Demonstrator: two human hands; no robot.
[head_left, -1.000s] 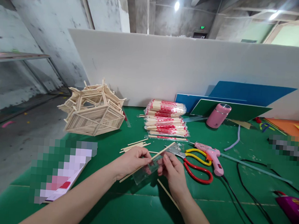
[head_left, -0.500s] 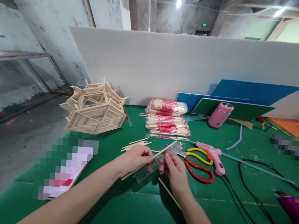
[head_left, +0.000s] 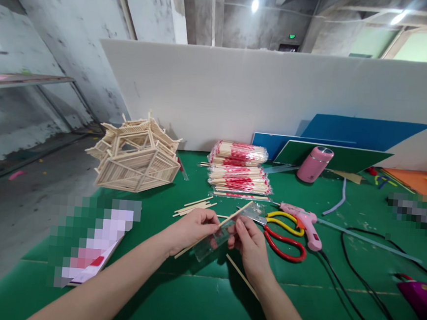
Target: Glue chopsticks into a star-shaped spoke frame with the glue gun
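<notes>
My left hand (head_left: 198, 227) is closed on a thin wooden stick (head_left: 239, 212) that runs slantwise up to the right. My right hand (head_left: 251, 244) pinches a clear plastic piece (head_left: 204, 249), which lies along the stick's near side. Whether the stick is fixed to the plastic I cannot tell. Another wooden stick (head_left: 240, 273) lies below my right hand, partly covered by the forearm. Just beyond my left hand are several loose sticks (head_left: 195, 206). Scissors (head_left: 284, 249) with red and yellow handles lie to the right of my right hand.
A pink glue gun (head_left: 303, 219) trails a black cord (head_left: 344, 283) across the right side. Plastic-wrapped stick bundles (head_left: 240, 177) lie at the back, with a pink bottle (head_left: 314, 164) to their right. A stick-built structure (head_left: 135, 159) stands at the back left.
Both hands keep nearly the same place and grip. The clear plastic has shifted and tilted very slightly against the stick.
</notes>
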